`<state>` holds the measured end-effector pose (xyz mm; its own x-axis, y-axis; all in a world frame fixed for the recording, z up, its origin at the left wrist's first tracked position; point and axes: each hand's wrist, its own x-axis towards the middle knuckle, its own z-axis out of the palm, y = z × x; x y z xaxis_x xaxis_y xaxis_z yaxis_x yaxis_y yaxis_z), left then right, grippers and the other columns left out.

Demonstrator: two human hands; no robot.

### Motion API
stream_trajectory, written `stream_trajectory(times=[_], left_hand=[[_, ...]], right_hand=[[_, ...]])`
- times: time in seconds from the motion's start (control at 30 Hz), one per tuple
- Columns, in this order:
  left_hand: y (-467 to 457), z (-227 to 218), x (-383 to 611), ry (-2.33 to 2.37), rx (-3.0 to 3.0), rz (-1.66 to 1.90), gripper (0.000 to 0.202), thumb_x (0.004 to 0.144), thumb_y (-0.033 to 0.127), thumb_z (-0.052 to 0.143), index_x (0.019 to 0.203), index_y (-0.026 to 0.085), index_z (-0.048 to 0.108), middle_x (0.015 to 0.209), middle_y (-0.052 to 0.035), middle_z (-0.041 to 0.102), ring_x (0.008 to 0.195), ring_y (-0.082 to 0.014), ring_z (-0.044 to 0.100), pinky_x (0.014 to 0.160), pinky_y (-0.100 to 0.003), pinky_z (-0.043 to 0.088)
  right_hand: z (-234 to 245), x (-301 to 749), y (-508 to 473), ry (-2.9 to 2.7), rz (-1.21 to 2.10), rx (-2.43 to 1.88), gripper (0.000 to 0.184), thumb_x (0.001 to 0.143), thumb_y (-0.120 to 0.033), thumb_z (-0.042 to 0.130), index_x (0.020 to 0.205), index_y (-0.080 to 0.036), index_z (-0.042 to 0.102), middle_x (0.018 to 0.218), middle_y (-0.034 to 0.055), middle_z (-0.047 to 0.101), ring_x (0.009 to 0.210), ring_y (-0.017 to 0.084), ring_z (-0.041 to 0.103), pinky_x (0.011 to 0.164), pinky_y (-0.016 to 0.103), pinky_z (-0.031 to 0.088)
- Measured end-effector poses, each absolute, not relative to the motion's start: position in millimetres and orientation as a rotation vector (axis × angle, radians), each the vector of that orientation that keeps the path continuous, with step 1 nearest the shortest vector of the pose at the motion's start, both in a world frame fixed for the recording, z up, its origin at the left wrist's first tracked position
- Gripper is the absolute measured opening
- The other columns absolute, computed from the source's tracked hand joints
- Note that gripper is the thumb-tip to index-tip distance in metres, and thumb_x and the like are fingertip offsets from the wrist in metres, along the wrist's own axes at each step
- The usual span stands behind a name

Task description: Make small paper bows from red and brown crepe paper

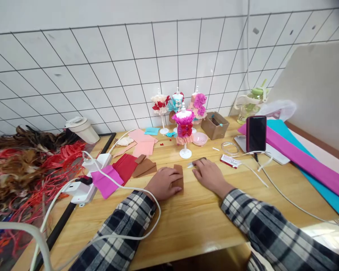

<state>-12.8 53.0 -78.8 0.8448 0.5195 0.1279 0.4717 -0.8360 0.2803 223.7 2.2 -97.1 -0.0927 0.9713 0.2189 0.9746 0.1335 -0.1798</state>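
My left hand [164,183] rests over a folded strip of brown crepe paper [178,169] on the table, fingers and thumb pressed onto it. My right hand [208,174] is curled at a small pair of scissors [190,165]; the blades point left, and the fingers partly cover the dark handles. A gap of bare wood lies between the brown strip and my right hand. Just beyond both hands stands a small white dress form [185,153] dressed in magenta, red and peach paper ruffles. More brown paper [145,168] lies left of my left hand.
Red paper [124,168], magenta paper [107,181] and peach paper [144,145] lie leftward. Several dressed forms stand behind, near a cardboard box [216,128] and pink bowl [200,139]. A phone [256,133] stands right. A white cable [155,222] crosses my left sleeve.
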Motion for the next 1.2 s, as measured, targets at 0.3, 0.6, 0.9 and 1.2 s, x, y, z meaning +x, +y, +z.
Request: stream_trajectory(times=[0.3, 0.6, 0.9, 1.2], left_hand=[[45.8, -85.2, -3.7, 0.959, 2.747, 0.339, 0.065, 0.073, 0.063, 0.058, 0.125, 0.024, 0.055, 0.126, -0.0094, 0.055, 0.115, -0.0286, 0.049, 0.103, -0.047, 0.031], [42.1, -77.6, -3.0, 0.852, 2.693, 0.517, 0.062, 0.078, 0.054, 0.057, 0.133, 0.027, 0.047, 0.136, -0.0102, 0.045, 0.123, -0.0313, 0.039, 0.102, -0.050, 0.029], [-24.7, -62.4, 81.7, 0.303, 2.658, 0.600, 0.034, 0.082, 0.049, 0.055, 0.105, 0.026, 0.067, 0.115, -0.0061, 0.060, 0.107, -0.0228, 0.049, 0.099, -0.040, 0.033], [-22.5, -73.5, 159.5, 0.484, 2.477, 0.710, 0.030, 0.089, 0.041, 0.049, 0.093, 0.022, 0.071, 0.095, -0.0047, 0.068, 0.092, -0.0167, 0.057, 0.091, -0.033, 0.039]], right_hand=[[-103.0, 241.8, -13.5, -1.944, 0.030, -1.927, 0.029, 0.088, -0.026, 0.045, 0.115, -0.018, 0.052, 0.106, 0.0090, 0.063, 0.099, 0.022, 0.055, 0.086, 0.031, 0.039], [-79.6, 348.8, -54.1, -1.651, -0.191, -2.200, 0.035, 0.086, -0.034, 0.043, 0.113, -0.017, 0.057, 0.101, 0.0111, 0.064, 0.096, 0.026, 0.057, 0.087, 0.038, 0.041], [-71.0, 435.7, -39.0, -1.954, 0.380, -2.533, 0.032, 0.074, -0.037, 0.054, 0.098, -0.020, 0.067, 0.101, 0.0088, 0.069, 0.088, 0.025, 0.063, 0.071, 0.033, 0.044], [-76.4, 432.0, -27.8, -1.901, 0.415, -2.305, 0.027, 0.073, -0.038, 0.058, 0.089, -0.019, 0.067, 0.084, 0.0058, 0.069, 0.072, 0.018, 0.061, 0.063, 0.028, 0.041]])
